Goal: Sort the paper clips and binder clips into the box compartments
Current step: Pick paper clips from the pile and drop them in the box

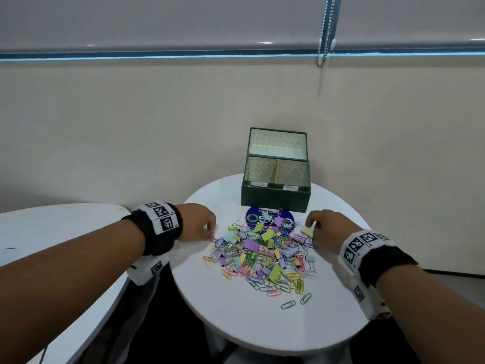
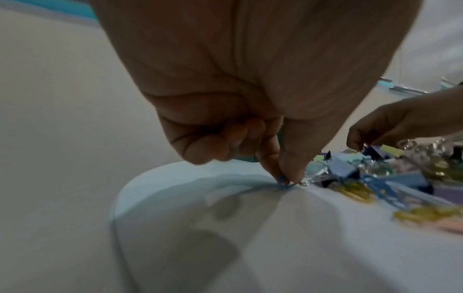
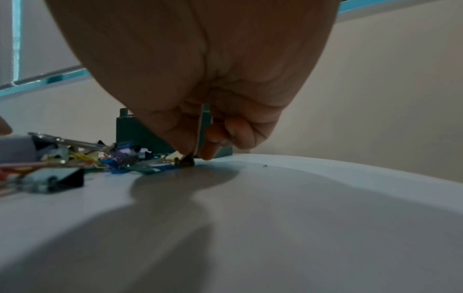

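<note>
My arms are bare to the wrists, with no sleeves showing. On my left wrist, left of centre in the head view, I wear a black fabric wristband (image 1: pixel 157 233) wrapped by a white strap printed with black square markers. A white block with another marker hangs beneath it. My right wrist, at lower right, carries a matching black band (image 1: pixel 378 258), white marker strap and white block underneath.

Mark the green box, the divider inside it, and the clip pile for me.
green box (image 1: pixel 275 199), head view, on its front outer wall.
divider (image 1: pixel 275 172), head view, on the tan partition between the two front compartments.
clip pile (image 1: pixel 262 252), head view, on the heap's middle.
</note>
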`<state>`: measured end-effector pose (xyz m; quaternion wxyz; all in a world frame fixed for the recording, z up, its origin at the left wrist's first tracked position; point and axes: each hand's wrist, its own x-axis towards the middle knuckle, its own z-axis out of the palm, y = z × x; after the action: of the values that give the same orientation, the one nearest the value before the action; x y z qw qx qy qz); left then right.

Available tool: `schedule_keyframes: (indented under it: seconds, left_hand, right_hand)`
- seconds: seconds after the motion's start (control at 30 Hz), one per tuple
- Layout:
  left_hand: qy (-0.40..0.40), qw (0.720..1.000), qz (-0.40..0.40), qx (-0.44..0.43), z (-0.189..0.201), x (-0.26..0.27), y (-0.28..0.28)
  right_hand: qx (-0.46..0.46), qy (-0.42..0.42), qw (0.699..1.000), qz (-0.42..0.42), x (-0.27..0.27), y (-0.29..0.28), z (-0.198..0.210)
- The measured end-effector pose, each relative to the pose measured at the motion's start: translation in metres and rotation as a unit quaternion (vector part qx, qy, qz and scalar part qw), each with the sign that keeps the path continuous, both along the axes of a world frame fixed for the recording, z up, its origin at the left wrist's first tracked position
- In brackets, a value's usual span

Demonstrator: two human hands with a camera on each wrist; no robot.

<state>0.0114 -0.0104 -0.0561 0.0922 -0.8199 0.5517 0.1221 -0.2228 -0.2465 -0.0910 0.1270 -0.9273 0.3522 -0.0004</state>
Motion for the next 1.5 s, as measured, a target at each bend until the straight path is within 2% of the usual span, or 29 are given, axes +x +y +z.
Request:
schedule_keyframes:
  seconds: [0.1,0.2,0.33,0.4,0.57,0.67,0.73,0.8,0.9,0.97,1.0,1.03,1.1,1.17,1.23,1.3,1.5]
  left_hand:
    - [0.023,1.0,0.014,-0.004,0.01,0.01,0.0]
    - [0.083,0.993,0.047,-0.064,0.034,0.018,-0.007]
    - [0.18,0.968,0.107,-0.136,0.06,0.012,-0.038]
    - [0.207,0.959,0.107,-0.159,0.069,0.004,-0.065]
    - [0.125,0.975,0.031,-0.18,0.082,-0.023,-0.139]
    - [0.128,0.968,0.047,-0.21,0.079,-0.032,-0.171]
    - [0.194,0.949,0.095,-0.228,0.072,-0.036,-0.186]
    - [0.298,0.914,0.143,-0.235,0.066,-0.04,-0.191]
    - [0.357,0.88,0.169,-0.264,0.067,-0.04,-0.185]
    - [0.419,0.838,0.176,-0.302,0.073,-0.039,-0.17]
    - [0.424,0.828,0.172,-0.325,0.075,-0.038,-0.159]
    - [0.394,0.835,0.166,-0.345,0.076,-0.036,-0.146]
    - [0.307,0.881,0.134,-0.335,0.072,-0.033,-0.116]
    - [0.229,0.935,0.095,-0.254,0.062,-0.028,-0.085]
    - [0.141,0.972,0.078,-0.171,0.045,-0.02,-0.061]
    - [0.08,0.984,0.082,-0.136,0.029,-0.013,-0.045]
    - [0.045,0.984,0.085,-0.15,0.003,-0.01,-0.04]
  right_hand:
    - [0.001,-0.004,1.0,0.012,0.004,0.001,0.002]
    - [0.031,0.0,0.999,0.024,0.008,0.002,0.004]
    - [0.031,-0.012,0.999,0.005,0.013,0.003,0.008]
    - [0.035,-0.02,0.999,0.003,0.014,0.004,0.009]
    - [0.041,-0.02,0.999,0.019,0.018,0.001,0.008]
    - [0.027,-0.014,0.999,0.034,0.02,-0.003,0.004]
    - [0.028,-0.015,0.999,0.041,0.02,-0.005,0.002]
    - [0.024,-0.014,0.998,0.051,0.02,-0.005,0.001]
    - [0.025,-0.011,0.998,0.058,0.02,-0.006,0.001]
    - [0.039,-0.016,0.997,0.058,0.018,-0.006,0.001]
    - [0.045,-0.018,0.997,0.058,0.018,-0.005,0.002]
    - [0.048,-0.014,0.997,0.059,0.018,-0.004,0.003]
    - [0.047,-0.003,0.997,0.063,0.019,-0.003,0.003]
    - [0.049,-0.004,0.997,0.061,0.02,0.0,0.004]
    - [0.039,-0.003,0.997,0.073,0.02,0.002,0.006]
    - [0.029,0.01,0.996,0.082,0.021,0.004,0.007]
    - [0.04,0.007,0.997,0.059,0.03,0.002,0.028]
